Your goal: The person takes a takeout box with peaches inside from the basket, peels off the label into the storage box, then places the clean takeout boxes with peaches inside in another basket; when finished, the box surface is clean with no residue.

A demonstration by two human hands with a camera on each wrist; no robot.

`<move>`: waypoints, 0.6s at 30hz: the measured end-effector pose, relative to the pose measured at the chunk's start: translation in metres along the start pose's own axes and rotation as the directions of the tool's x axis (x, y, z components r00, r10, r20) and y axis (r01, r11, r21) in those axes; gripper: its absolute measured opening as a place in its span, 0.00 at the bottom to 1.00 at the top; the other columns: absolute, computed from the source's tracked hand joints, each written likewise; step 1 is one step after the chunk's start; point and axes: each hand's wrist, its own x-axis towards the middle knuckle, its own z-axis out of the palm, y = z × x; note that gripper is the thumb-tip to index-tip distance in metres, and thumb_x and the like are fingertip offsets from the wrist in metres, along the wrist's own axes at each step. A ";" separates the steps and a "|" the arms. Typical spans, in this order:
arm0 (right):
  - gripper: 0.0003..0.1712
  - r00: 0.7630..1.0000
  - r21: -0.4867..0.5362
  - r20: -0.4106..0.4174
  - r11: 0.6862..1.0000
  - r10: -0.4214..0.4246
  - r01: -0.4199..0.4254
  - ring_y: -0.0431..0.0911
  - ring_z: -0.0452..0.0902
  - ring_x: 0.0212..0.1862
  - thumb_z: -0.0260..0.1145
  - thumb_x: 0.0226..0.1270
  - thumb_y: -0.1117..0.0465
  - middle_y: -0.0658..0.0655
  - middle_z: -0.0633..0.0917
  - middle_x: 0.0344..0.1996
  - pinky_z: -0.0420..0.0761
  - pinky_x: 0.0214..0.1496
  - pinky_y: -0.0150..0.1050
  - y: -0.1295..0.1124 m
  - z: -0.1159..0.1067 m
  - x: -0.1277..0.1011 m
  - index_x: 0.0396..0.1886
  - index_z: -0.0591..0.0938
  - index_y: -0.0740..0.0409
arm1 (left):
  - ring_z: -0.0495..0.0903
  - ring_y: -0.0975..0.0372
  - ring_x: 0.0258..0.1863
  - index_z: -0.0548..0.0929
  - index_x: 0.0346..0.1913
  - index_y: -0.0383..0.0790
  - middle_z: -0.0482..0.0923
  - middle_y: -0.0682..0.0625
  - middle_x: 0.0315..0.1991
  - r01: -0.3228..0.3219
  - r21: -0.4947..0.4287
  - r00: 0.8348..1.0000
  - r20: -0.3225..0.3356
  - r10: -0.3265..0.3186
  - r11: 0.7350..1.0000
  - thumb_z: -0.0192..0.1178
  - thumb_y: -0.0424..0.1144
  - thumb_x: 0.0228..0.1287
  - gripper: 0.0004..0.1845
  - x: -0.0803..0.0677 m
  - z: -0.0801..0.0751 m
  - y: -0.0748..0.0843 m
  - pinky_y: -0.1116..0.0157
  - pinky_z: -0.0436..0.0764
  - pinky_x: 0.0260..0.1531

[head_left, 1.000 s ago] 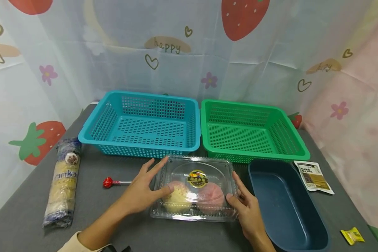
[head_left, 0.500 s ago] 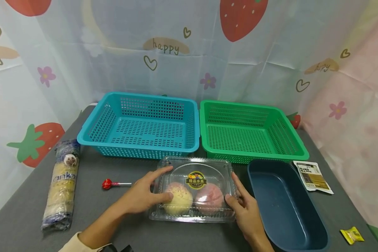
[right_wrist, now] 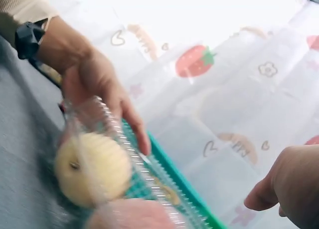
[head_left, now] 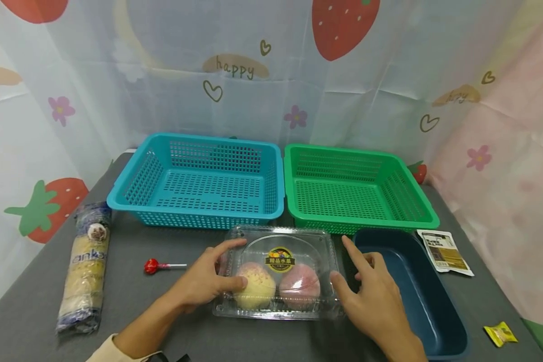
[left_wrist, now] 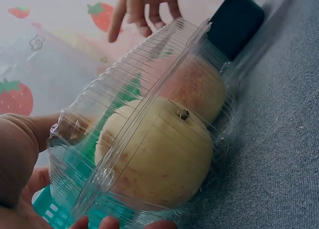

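Observation:
A clear plastic clamshell box (head_left: 280,240) with a gold and black label lies on the grey tabletop in the head view. Inside it sit two apples, a yellowish one (head_left: 255,290) at left and a pink one (head_left: 300,287) at right. My left hand (head_left: 201,281) grips the box's left end, thumb over the lid; in the left wrist view its fingertips (left_wrist: 109,223) curl at the near side. My right hand (head_left: 375,296) is off the box's right edge, over the navy tub, thumb and index finger extended, holding nothing.
Behind the box stand a blue basket (head_left: 199,207) and a green basket (head_left: 366,221). A navy tub (head_left: 427,306) is at right, beside a white and brown packet (head_left: 444,252) and a yellow wrapped candy (head_left: 500,334). At left lie a red lollipop (head_left: 151,266) and a long wrapped package (head_left: 85,274).
My right hand has let go of the box's right side and moved right, over the navy tub. My left index finger slid down the box's left side earlier; the box has barely moved.

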 end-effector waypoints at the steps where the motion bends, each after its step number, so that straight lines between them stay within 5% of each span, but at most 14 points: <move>1: 0.38 1.000 0.000 -0.001 1.000 -0.021 0.021 0.46 0.71 0.35 0.65 0.67 0.51 0.62 0.72 0.48 0.68 0.26 0.41 0.000 -0.003 0.002 0.74 0.63 0.46 | 0.66 0.47 0.43 0.71 0.67 0.52 0.60 0.35 0.50 0.003 -0.008 1.000 -0.001 -0.003 1.000 0.75 0.33 0.47 0.41 0.000 0.000 0.000 0.58 0.76 0.31; 18: 0.39 0.986 -0.003 0.044 0.987 -0.163 0.163 0.50 0.71 0.43 0.64 0.68 0.51 0.61 0.69 0.49 0.71 0.33 0.46 0.005 -0.036 0.031 0.76 0.60 0.44 | 0.65 0.46 0.42 0.70 0.68 0.49 0.59 0.35 0.50 0.008 -0.030 1.000 0.006 -0.008 1.000 0.75 0.33 0.48 0.42 -0.001 -0.002 0.001 0.58 0.77 0.28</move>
